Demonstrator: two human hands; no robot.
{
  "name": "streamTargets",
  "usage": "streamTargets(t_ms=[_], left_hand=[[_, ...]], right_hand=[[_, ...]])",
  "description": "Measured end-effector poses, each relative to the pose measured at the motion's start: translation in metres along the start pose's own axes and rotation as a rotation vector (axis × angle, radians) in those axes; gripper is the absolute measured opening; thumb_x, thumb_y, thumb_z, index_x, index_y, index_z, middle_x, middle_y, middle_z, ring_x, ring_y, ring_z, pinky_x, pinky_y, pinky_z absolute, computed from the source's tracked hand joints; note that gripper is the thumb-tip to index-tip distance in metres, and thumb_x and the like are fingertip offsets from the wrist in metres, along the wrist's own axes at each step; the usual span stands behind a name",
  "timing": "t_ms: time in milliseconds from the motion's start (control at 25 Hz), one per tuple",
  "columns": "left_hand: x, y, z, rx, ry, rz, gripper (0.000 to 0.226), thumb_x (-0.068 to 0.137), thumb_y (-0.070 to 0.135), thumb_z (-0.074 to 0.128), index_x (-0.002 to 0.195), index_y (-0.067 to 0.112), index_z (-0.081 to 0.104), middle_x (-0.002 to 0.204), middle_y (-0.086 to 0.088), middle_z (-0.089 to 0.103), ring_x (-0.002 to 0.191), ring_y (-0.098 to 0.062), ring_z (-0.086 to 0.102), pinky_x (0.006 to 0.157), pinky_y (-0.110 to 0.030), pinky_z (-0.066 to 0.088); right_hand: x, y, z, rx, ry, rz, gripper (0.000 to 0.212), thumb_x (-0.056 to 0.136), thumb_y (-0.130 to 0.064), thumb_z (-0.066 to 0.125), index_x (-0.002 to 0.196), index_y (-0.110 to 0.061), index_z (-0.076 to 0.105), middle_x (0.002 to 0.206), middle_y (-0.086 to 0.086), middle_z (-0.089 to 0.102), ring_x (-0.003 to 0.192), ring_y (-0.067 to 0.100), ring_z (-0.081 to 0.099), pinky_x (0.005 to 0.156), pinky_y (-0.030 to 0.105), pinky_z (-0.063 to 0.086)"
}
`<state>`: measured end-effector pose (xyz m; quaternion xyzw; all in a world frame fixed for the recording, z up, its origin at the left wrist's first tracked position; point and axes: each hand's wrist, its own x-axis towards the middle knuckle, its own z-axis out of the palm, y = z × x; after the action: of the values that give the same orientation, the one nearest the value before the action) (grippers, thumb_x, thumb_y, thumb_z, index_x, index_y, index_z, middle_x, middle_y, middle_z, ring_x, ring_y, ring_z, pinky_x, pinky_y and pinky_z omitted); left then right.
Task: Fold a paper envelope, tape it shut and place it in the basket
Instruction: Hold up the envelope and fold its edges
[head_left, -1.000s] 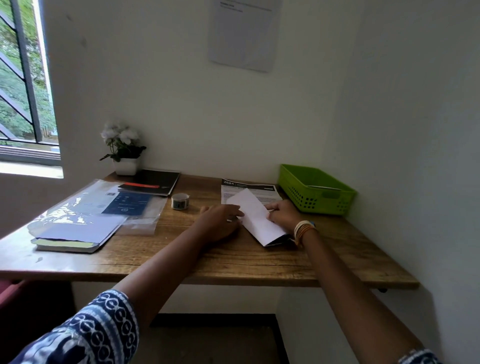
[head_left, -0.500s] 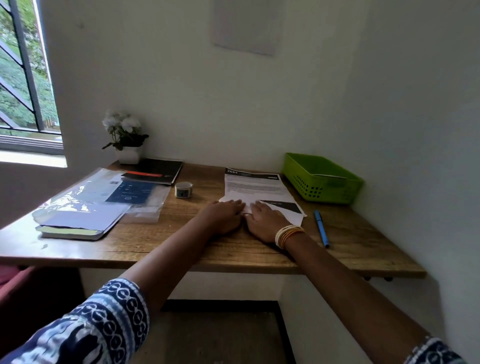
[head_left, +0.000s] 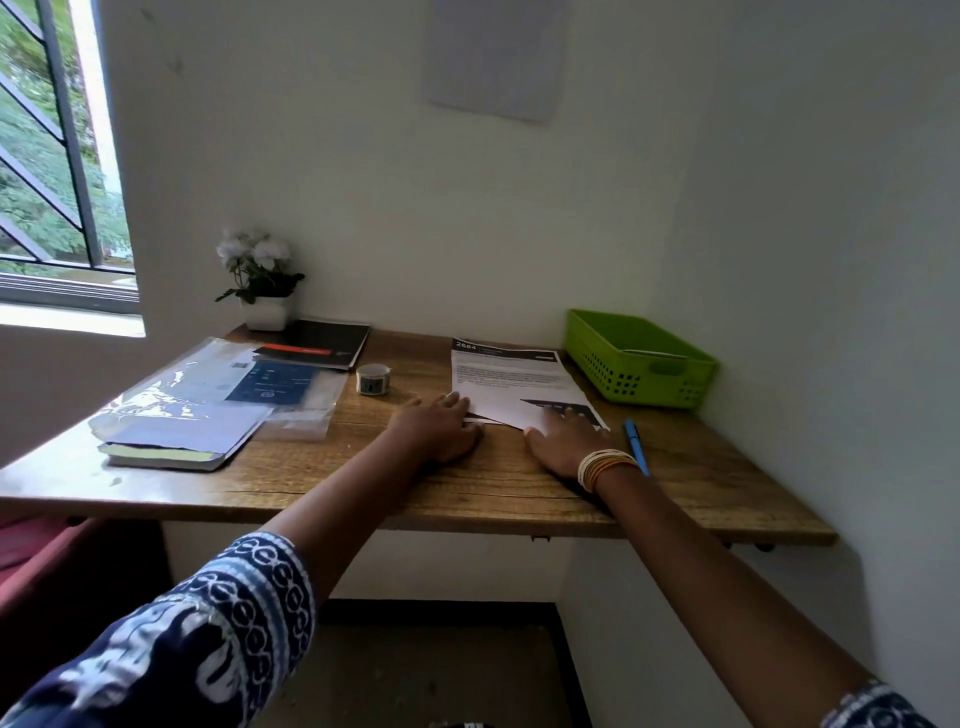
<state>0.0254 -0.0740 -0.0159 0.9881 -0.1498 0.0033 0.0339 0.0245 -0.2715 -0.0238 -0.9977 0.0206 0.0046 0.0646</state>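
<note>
I'm still creasing: left hand (head_left: 441, 423) and right hand (head_left: 563, 441) are pressing the paper (head_left: 511, 384) flat on the counter (head_left: 363, 478), fingers extended, roughly together, though it's blurry. Next I'm needing the tape roll (head_left: 373, 378), then the basket (head_left: 641, 364) at right.

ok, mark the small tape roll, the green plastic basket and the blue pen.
small tape roll (head_left: 373, 378), head view, front side wall.
green plastic basket (head_left: 655, 382), head view, perforated near wall.
blue pen (head_left: 635, 443), head view, mid barrel.
</note>
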Motion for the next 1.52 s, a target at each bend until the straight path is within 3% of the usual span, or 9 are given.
streamTargets(t_ms=[120, 360, 520, 720, 840, 960, 1120, 1280, 1520], left_hand=[[-0.010, -0.002, -0.004, -0.025, 0.032, 0.009, 0.065, 0.095, 0.057, 0.029, 0.149, 0.023, 0.019, 0.158, -0.004, 0.016, 0.144, -0.025, 0.020, 0.116, -0.045, 0.017], [-0.052, -0.055, -0.014, -0.090, 0.244, 0.025, 0.049, 0.091, 0.043, 0.052, 0.137, 0.031, 0.042, 0.146, 0.002, 0.042, 0.132, -0.022, 0.043, 0.104, -0.043, 0.042], [-0.082, -0.101, -0.019, -0.206, 0.359, -0.041, 0.048, 0.087, 0.032, 0.060, 0.134, 0.030, 0.049, 0.136, -0.004, 0.055, 0.122, -0.024, 0.053, 0.101, -0.042, 0.045], [-0.120, -0.159, -0.020, -0.360, 0.302, -0.195, 0.058, 0.079, 0.043, 0.069, 0.133, 0.029, 0.052, 0.136, -0.001, 0.055, 0.118, -0.019, 0.054, 0.101, -0.032, 0.042], [-0.147, -0.192, -0.022, -0.360, 0.264, -0.241, 0.052, 0.076, 0.046, 0.069, 0.126, 0.037, 0.057, 0.129, 0.002, 0.060, 0.107, -0.015, 0.057, 0.093, -0.028, 0.043], [-0.163, -0.209, -0.021, -0.383, 0.358, -0.260, 0.043, 0.075, 0.035, 0.073, 0.117, 0.034, 0.064, 0.124, 0.002, 0.063, 0.112, -0.014, 0.057, 0.098, -0.028, 0.042], [-0.172, -0.218, -0.014, -0.346, 0.514, -0.324, 0.026, 0.079, 0.032, 0.072, 0.105, 0.032, 0.071, 0.116, -0.002, 0.068, 0.107, -0.019, 0.063, 0.094, -0.031, 0.047], [-0.169, -0.215, -0.012, -0.328, 0.672, -0.324, 0.020, 0.080, 0.035, 0.072, 0.099, 0.028, 0.075, 0.108, 0.003, 0.072, 0.104, -0.015, 0.066, 0.091, -0.034, 0.051], [-0.167, -0.225, -0.008, -0.419, 0.712, -0.310, 0.020, 0.080, 0.030, 0.073, 0.098, 0.023, 0.076, 0.104, 0.003, 0.073, 0.101, -0.009, 0.067, 0.090, -0.024, 0.050]], right_hand=[[0.005, -0.003, -0.007, 0.031, 0.034, -0.045, 0.057, 0.093, -0.054, 0.029, 0.146, -0.031, 0.030, 0.156, 0.012, 0.026, 0.141, 0.032, 0.027, 0.115, 0.048, 0.022], [0.000, -0.050, -0.007, 0.070, 0.173, 0.008, 0.056, 0.092, -0.052, 0.034, 0.136, -0.019, 0.045, 0.142, 0.018, 0.043, 0.132, 0.036, 0.038, 0.110, 0.051, 0.027], [-0.022, -0.119, -0.007, 0.197, 0.353, -0.222, 0.044, 0.088, -0.046, 0.048, 0.120, -0.018, 0.059, 0.128, 0.013, 0.056, 0.120, 0.032, 0.049, 0.103, 0.045, 0.036], [-0.047, -0.191, 0.000, 0.513, 0.190, -0.555, 0.041, 0.078, -0.038, 0.067, 0.114, -0.018, 0.064, 0.117, 0.006, 0.064, 0.106, 0.022, 0.060, 0.085, 0.028, 0.047], [-0.057, -0.215, 0.009, 0.472, 0.086, -0.704, 0.050, 0.075, -0.039, 0.073, 0.118, -0.017, 0.061, 0.119, 0.006, 0.061, 0.107, 0.019, 0.057, 0.083, 0.026, 0.045], [-0.059, -0.225, 0.018, 0.361, 0.175, -0.738, 0.043, 0.078, -0.036, 0.070, 0.117, -0.018, 0.063, 0.119, 0.006, 0.061, 0.109, 0.021, 0.057, 0.092, 0.032, 0.048], [-0.057, -0.228, 0.019, 0.293, 0.327, -0.714, 0.027, 0.084, -0.027, 0.064, 0.109, -0.019, 0.067, 0.114, 0.003, 0.065, 0.108, 0.020, 0.058, 0.090, 0.037, 0.051], [-0.064, -0.232, 0.019, 0.354, 0.414, -0.804, 0.030, 0.083, -0.031, 0.067, 0.109, -0.017, 0.067, 0.110, 0.002, 0.068, 0.101, 0.017, 0.062, 0.088, 0.034, 0.053], [-0.083, -0.261, 0.017, 0.428, 0.170, -0.994, 0.036, 0.077, -0.034, 0.075, 0.108, -0.015, 0.071, 0.111, 0.001, 0.071, 0.099, 0.012, 0.065, 0.086, 0.020, 0.050]])
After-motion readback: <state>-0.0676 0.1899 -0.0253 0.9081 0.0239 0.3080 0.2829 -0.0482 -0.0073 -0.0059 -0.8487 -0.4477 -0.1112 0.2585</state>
